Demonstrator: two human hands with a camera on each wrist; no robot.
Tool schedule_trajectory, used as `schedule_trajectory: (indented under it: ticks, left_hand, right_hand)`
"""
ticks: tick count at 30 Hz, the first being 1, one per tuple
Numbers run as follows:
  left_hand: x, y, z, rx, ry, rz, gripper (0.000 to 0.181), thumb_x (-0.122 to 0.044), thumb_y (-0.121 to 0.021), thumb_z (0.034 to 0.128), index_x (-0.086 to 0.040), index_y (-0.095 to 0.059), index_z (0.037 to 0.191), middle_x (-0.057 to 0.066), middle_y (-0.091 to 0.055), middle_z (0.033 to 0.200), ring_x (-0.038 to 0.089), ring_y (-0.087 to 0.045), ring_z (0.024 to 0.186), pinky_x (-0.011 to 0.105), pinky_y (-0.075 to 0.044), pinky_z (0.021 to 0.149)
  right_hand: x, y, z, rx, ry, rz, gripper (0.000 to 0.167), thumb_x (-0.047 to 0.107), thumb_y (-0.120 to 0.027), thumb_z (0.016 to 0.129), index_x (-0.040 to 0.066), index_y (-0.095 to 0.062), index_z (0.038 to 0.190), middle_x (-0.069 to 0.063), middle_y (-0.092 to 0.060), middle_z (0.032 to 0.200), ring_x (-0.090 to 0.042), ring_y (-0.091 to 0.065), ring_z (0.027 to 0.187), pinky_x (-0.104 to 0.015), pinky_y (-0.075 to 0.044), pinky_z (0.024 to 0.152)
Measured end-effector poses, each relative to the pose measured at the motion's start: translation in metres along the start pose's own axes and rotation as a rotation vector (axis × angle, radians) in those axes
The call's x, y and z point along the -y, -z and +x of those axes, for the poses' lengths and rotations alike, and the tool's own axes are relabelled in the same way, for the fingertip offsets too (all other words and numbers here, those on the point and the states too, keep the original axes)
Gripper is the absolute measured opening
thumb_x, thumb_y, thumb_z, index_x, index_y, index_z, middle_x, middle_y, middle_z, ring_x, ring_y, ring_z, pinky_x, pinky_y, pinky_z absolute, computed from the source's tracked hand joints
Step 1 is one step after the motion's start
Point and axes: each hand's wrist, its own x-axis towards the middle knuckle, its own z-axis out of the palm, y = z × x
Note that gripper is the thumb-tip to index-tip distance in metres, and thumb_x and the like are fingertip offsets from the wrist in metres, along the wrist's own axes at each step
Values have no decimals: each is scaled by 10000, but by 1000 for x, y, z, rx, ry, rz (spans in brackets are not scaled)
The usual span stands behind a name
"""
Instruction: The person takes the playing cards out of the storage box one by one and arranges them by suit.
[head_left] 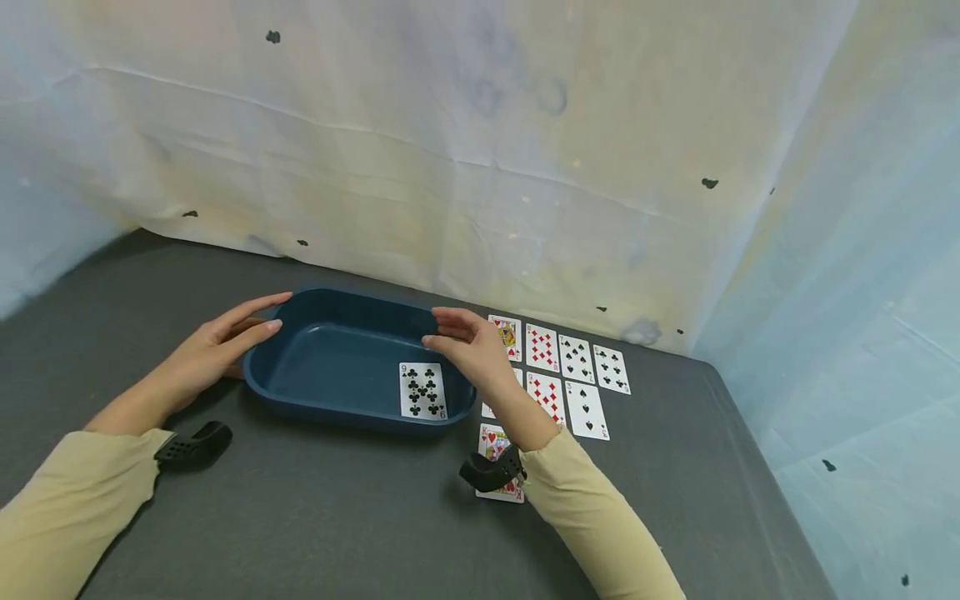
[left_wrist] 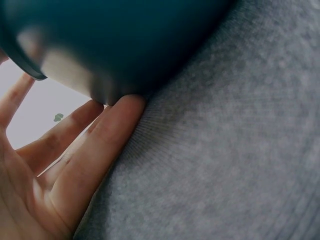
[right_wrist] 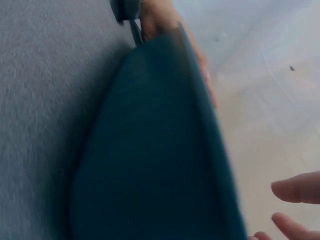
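A dark blue oblong tub [head_left: 330, 354] stands on the grey tabletop with a nine of clubs [head_left: 423, 392] face up inside, near its right end. My left hand [head_left: 213, 348] rests against the tub's left end; in the left wrist view, extended fingers [left_wrist: 95, 160] touch its outer wall. Over the right end hovers my right hand [head_left: 472, 350], fingers loosely bent and holding nothing. The right wrist view shows its fingertips [right_wrist: 295, 187] apart from the tub's rim [right_wrist: 212, 135]. A king of hearts [head_left: 493, 442] lies partly hidden beneath my right wrist.
Face-up cards lie in rows right of the tub, among them a nine of diamonds [head_left: 546, 396], a spade card [head_left: 577, 358], a club card [head_left: 612, 369] and a three of spades [head_left: 587, 410]. My right forearm covers some. Cloth walls [head_left: 450, 167] stand behind the table.
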Motion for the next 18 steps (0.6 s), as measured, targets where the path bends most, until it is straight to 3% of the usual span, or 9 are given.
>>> schedule_trajectory:
  ticks: [9,13,18]
  left_hand:
    - [0,0,1,0,4,-12,561,-416,-403,1026,-371,-164,1532,216,-168,1571,516,-262,1346,582,-509,811]
    - [-1,0,0,-6,7,-6,565,-422,-405,1023,-371,-165,1532,221,-173,1568,525,-263,1342,591,-504,812]
    - [-1,0,0,-6,5,-3,566,-421,-408,1023,-367,-167,1532,223,-181,1564,518,-271,1340,589,-505,810]
  right_hand:
    - [-2,-18,5,219,-81,-235,536,130,-730,835,88,-554,1339,-141,-491,1408,-311,-435,1323,-456,-439,1018]
    - [-2,-21,8,261,-99,-332,575,114,-761,805,98,-549,1340,-145,-456,1444,-312,-399,1353,-456,-441,1015]
    - [-3,-26,9,311,-129,-537,723,138,-825,737,138,-503,1384,-178,-350,1487,-335,-312,1383,-481,-411,1024]
